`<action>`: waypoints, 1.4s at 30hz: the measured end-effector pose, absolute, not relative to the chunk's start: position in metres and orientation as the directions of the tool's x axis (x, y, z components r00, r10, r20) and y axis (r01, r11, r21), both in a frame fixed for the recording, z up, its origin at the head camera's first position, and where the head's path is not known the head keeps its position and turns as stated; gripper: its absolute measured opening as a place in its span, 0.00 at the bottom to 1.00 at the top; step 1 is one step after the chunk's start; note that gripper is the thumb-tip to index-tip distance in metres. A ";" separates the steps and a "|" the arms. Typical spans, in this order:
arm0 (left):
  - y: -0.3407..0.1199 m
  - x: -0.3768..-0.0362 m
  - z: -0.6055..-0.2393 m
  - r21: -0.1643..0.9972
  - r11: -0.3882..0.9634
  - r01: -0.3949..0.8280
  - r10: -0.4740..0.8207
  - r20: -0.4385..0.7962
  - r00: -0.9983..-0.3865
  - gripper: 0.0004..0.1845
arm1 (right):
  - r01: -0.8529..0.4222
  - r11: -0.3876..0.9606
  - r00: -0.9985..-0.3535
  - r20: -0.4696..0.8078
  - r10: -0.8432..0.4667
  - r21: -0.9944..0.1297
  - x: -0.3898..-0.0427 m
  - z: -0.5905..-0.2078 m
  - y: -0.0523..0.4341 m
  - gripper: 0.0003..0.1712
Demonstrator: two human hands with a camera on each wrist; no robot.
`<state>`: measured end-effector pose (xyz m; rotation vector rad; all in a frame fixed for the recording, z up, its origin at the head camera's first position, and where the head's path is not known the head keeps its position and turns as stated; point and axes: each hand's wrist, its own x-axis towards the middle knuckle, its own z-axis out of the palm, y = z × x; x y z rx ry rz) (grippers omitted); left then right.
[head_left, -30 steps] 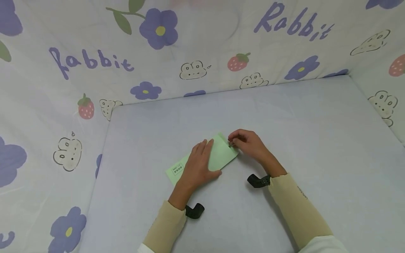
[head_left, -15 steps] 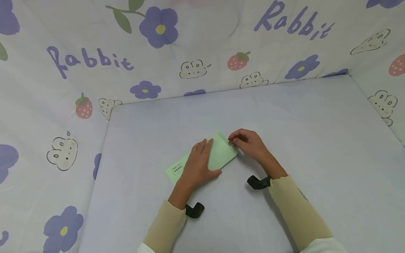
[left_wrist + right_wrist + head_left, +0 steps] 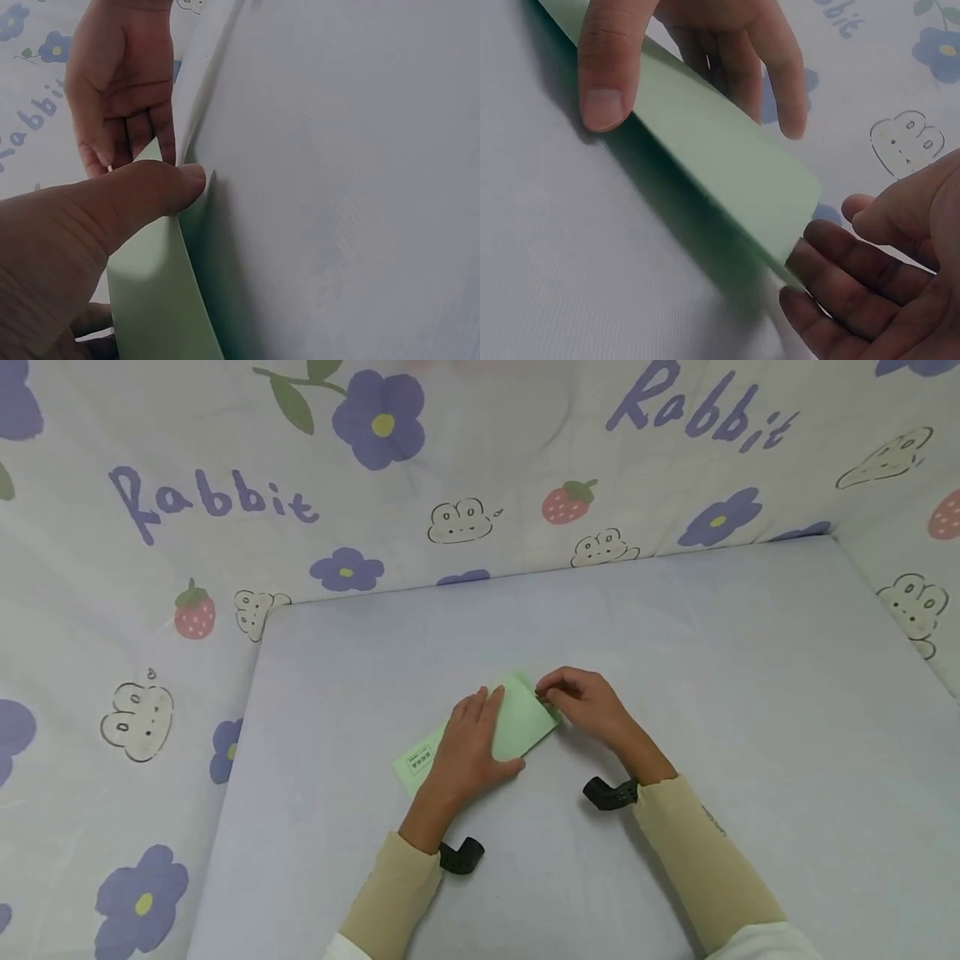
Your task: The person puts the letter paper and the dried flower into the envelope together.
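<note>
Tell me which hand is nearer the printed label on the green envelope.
Left. The left hand lies flat on the green envelope, right beside the printed label. The right hand pinches the envelope's far end, away from the label.

We see the paper (image 3: pixel 517 727) lying mid-surface (image 3: pixel 675 652); left hand (image 3: pixel 468 752) on top of its middle, right hand (image 3: pixel 585 702) at its right end, fabric wall (image 3: pixel 480 468) behind
</note>
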<state>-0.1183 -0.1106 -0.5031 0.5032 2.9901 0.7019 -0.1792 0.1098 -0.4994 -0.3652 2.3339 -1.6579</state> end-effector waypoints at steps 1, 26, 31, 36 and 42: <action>-0.111 -0.119 -0.503 0.437 0.849 0.297 0.308 0.047 -0.950 0.56 | -0.055 0.304 -0.938 -0.055 -0.342 -0.951 -0.179 -0.501 0.112 0.11; -0.088 -0.160 -0.498 0.138 0.972 -0.191 -0.170 -0.153 -0.973 0.61 | -0.047 0.240 -0.953 -0.029 -0.302 -0.970 -0.167 -0.511 0.150 0.11; -0.089 -0.162 -0.494 0.150 0.966 -0.212 -0.188 -0.160 -0.969 0.59 | -0.061 0.236 -0.947 -0.018 -0.321 -0.970 -0.166 -0.511 0.153 0.10; -0.092 -0.164 -0.491 0.133 0.967 -0.218 -0.188 -0.208 -0.960 0.56 | -0.072 0.237 -0.941 -0.013 -0.338 -0.969 -0.165 -0.513 0.155 0.11; -0.107 -0.158 -0.485 0.178 0.959 -0.221 -0.177 -0.236 -0.955 0.46 | -0.091 0.306 -0.950 -0.010 -0.314 -0.948 -0.162 -0.512 0.159 0.11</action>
